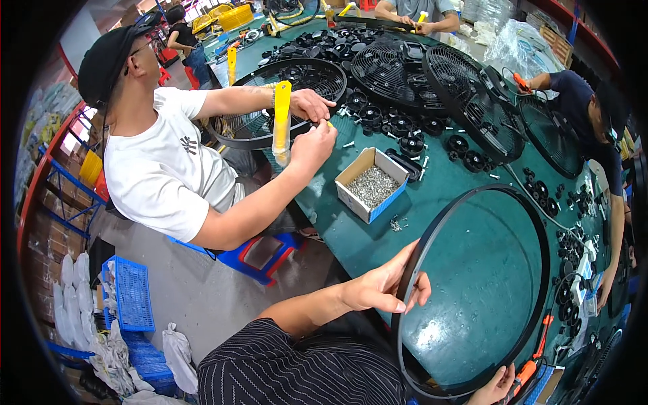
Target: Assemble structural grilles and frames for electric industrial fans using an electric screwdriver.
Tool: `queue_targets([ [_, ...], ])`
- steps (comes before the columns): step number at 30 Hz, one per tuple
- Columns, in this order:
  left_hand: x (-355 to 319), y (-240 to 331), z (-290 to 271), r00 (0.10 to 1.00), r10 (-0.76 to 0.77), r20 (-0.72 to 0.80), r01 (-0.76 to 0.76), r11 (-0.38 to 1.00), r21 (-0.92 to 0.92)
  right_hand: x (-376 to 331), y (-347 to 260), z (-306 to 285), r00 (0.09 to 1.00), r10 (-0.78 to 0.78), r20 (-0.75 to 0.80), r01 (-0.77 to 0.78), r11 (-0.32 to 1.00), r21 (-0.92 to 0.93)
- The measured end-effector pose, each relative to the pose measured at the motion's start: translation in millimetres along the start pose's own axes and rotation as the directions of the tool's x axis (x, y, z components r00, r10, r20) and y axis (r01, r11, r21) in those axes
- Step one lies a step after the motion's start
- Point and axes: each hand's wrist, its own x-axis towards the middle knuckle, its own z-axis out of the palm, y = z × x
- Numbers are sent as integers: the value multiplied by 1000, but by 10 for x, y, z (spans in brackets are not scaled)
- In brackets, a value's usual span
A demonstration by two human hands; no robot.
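A large black ring (545, 270), like a fan's outer hoop, stands tilted over the green table. Its left side lies in my left hand (381, 287), with the thumb inside the ring and fingers curled about the rim. Low in the view, my right hand (496, 386) is at the ring's bottom right edge, partly cut off by the frame, fingers bent against the rim. Beside my right hand lies an orange and black power screwdriver (530, 378). Beyond my left hand stands an open box (354, 196) of small metal screws, with several loose screws (399, 223) near it.
The green table (344, 246) bears black fan grilles (398, 74), round black knobs (401, 125) and white bolts. At left a co-worker in a white shirt (169, 162) works on a grille near a yellow-handled tool (282, 111). Another co-worker (594, 121) reaches in at right.
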Motion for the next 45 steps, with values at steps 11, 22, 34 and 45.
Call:
queue_targets([
  [11, -17, 13, -44, 993, -107, -39, 107, 994, -12, 29, 179, 62, 1000, 15, 6, -16, 993, 120],
  [22, 9, 32, -26, 995, -89, -44, 88, 996, -7, 10, 59, 95, 997, 76, 17, -77, 988, 136],
  [34, -27, -174, -148, 988, -46, -145, 48, 999, 8, 25, 34, 129, 997, 71, -27, -65, 978, 197],
  [45, 170, -486, -380, 868, -70, -491, 178, 968, 176, 67, 115, 93, 999, 3, -54, -2, 1000, 25],
])
